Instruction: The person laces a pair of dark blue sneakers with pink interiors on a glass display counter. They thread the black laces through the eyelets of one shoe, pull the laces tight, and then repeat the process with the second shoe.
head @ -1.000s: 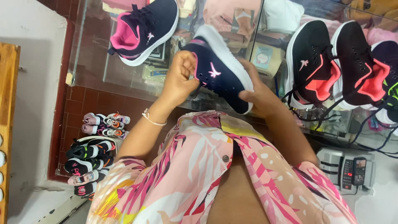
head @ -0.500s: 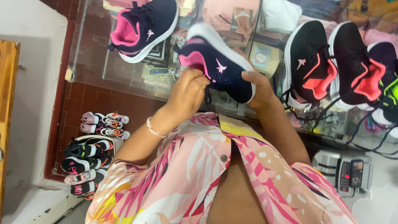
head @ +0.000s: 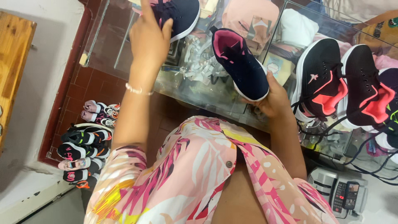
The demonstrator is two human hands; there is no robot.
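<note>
The right hand point(head: 271, 99) is gripping the heel end of a navy sneaker with a pink lining point(head: 240, 62), thumb lying against the white sole and fingers wrapped underneath. The shoe is tilting, with its opening facing far and left, and is hovering just above the glass counter point(head: 199, 89) near the middle of the scene.

The left hand point(head: 150, 39) is reaching to the far left, with a beaded bracelet point(head: 137, 89) sitting on the wrist. Its fingers are closing over the near side of a second navy sneaker point(head: 180, 14), which is lying on the glass at the far edge. Part of this shoe is cut off by the top of the view.

To the right, on the same counter, two black sneakers with coral-pink linings point(head: 323, 79) point(head: 369, 89) are standing side by side, their black laces trailing over the near edge. Folded clothes in pink and white are showing through the glass beneath.

On the floor at the near left, a row of small sneakers point(head: 83, 143) is lying against the tiled step. At the near right, a grey desk telephone point(head: 338, 191) is resting beside tangled cables. The person is wearing a pink floral shirt point(head: 186, 178).
</note>
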